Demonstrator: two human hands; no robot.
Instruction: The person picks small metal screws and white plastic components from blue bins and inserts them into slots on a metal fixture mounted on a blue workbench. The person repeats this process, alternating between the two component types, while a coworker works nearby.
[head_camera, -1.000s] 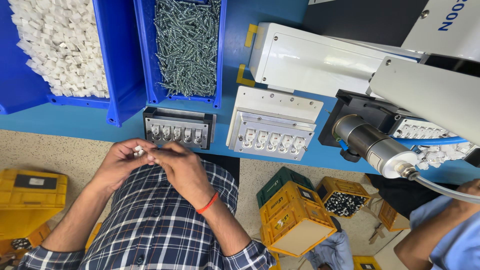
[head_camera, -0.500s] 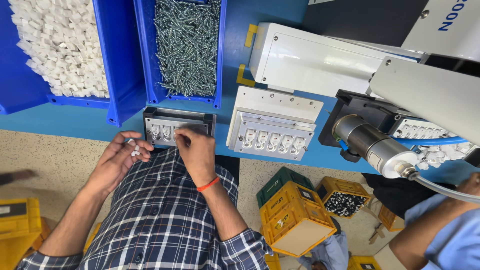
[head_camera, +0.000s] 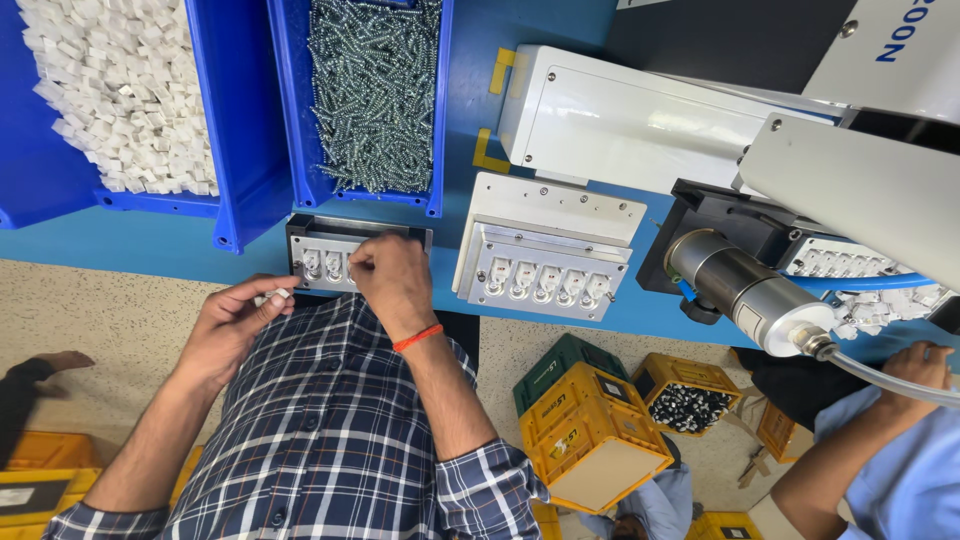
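Two hands (head_camera: 390, 280), slotted metal fixture (head_camera: 320, 262), white plastic piece (head_camera: 280, 296)

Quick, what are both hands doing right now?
Left hand: closed, pinching small white parts.
Right hand: fingers curled over the dark fixture tray; what it holds cannot be told.

The right hand (head_camera: 392, 282) rests fingers-down on a dark fixture tray (head_camera: 325, 250) at the blue tabletop (head_camera: 120, 240) edge. Just beside it, the left hand (head_camera: 232, 320) pinches small white parts (head_camera: 280, 296).

Head view, steeply down, close.
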